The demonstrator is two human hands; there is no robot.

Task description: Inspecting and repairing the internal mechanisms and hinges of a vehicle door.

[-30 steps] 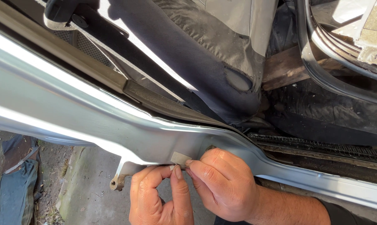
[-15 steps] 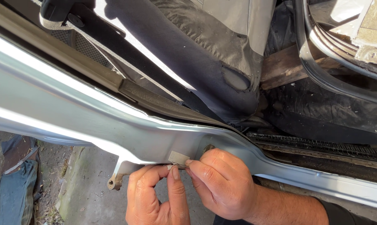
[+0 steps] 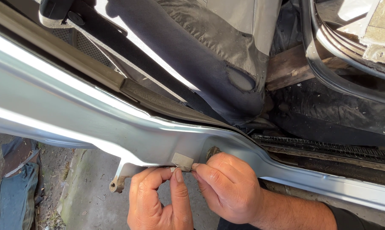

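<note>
A silver car door sill point(image 3: 73, 119) runs across the view from upper left to lower right. Under its lower edge both hands pinch a small beige piece of sandpaper point(image 3: 182, 160) pressed against the metal. My left hand point(image 3: 158, 200) grips it from below, thumb pointing up at the paper. My right hand point(image 3: 228, 187) holds it from the right with curled fingers, right beside a rusty round hole point(image 3: 212, 152) in the sill. A small metal bracket point(image 3: 120, 176) with a rusty tip hangs from the sill just left of my left hand.
Behind the sill a worn grey car seat point(image 3: 209, 51) and the dark, dirty cabin floor point(image 3: 337, 115) show. A black rubber door seal point(image 3: 328, 76) curves at the upper right. Below lie concrete ground point(image 3: 90, 196) and a blue-grey cloth point(image 3: 9, 191) at lower left.
Both hands stay at the same spot on the sill's lower edge, with the paper pinched between them. The view has shifted very slightly.
</note>
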